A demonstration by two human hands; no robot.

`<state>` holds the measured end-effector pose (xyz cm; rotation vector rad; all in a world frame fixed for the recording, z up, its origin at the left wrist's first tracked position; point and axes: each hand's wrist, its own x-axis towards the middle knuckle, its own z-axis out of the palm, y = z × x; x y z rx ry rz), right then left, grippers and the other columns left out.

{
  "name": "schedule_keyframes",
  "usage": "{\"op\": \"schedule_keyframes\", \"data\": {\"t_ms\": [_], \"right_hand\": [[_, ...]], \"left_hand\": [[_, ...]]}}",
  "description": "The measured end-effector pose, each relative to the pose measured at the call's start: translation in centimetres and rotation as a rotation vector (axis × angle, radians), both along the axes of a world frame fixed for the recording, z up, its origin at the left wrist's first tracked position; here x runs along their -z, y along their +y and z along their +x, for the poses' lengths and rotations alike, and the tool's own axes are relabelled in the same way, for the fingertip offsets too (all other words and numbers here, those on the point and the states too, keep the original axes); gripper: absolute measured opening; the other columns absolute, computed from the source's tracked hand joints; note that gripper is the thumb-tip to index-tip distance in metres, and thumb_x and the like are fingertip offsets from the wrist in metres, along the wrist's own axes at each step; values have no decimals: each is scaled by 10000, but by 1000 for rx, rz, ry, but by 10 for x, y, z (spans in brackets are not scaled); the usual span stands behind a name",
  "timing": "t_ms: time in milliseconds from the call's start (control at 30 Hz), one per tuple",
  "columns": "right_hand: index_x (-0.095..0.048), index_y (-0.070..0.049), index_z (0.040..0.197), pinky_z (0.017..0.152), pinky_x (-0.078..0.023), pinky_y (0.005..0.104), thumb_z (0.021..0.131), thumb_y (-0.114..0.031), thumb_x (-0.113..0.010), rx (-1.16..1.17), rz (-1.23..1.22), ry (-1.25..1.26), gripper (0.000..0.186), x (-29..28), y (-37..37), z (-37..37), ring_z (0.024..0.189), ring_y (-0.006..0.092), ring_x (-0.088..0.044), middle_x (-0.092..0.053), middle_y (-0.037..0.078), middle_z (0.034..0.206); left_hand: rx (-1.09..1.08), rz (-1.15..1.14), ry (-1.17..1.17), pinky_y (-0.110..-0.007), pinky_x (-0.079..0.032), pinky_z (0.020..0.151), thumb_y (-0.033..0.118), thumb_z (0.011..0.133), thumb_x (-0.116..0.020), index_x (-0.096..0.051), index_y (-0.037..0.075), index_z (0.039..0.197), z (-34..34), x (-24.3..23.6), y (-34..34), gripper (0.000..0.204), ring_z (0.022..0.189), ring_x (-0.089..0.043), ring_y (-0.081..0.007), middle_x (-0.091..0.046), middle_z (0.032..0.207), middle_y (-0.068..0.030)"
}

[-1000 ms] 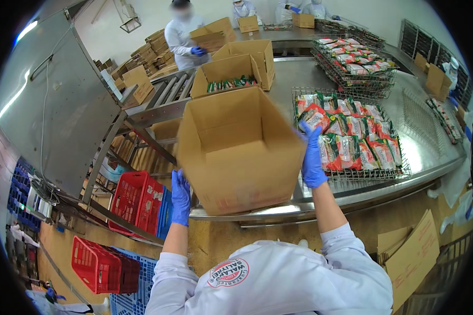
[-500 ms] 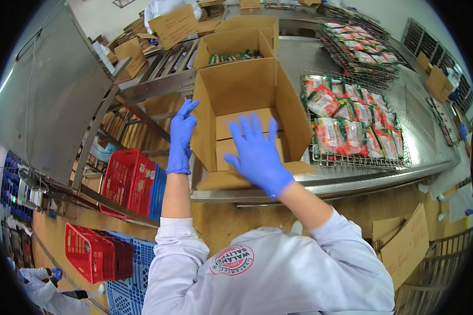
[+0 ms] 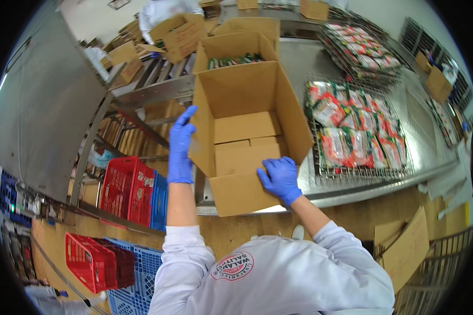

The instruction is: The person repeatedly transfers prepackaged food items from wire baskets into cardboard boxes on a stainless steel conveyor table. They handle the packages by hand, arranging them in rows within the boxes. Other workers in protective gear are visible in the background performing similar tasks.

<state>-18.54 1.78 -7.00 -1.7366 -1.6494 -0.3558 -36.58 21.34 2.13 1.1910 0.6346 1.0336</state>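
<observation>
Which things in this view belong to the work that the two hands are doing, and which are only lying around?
In the work: open cardboard box; right gloved hand, on the box's front flap; left gloved hand, beside the box's left wall; probably the red-and-white packets in the wire tray.

Apparently lying around: red plastic crates; blue plastic pallet; flattened cartons, lower right.

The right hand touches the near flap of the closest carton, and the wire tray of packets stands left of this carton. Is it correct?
Not entirely: the head view shows the wire tray right of the closest carton. The right hand touches the near flap.
</observation>
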Motion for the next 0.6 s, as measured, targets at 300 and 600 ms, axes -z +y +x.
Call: {"op": "schedule_keyframes", "data": {"t_ms": [300,600], "right_hand": [[-560,-58,996,739,-435,381,774,-259,-595,-326,81,167,302,-12,-25,12,818,275,-574,-597,123,910],[-591,-22,1017,779,-453,345,771,-79,-613,29,321,286,253,-78,-157,207,879,252,-586,-610,122,992]], "left_hand": [[171,61,-108,-325,-370,969,42,686,-494,-405,18,1279,-8,14,13,600,1162,-445,-229,-425,1291,-141],[-759,800,860,-317,-260,1019,111,897,-448,-374,27,1301,8,-102,-91,419,1232,-351,-211,-402,1323,-115]]}}
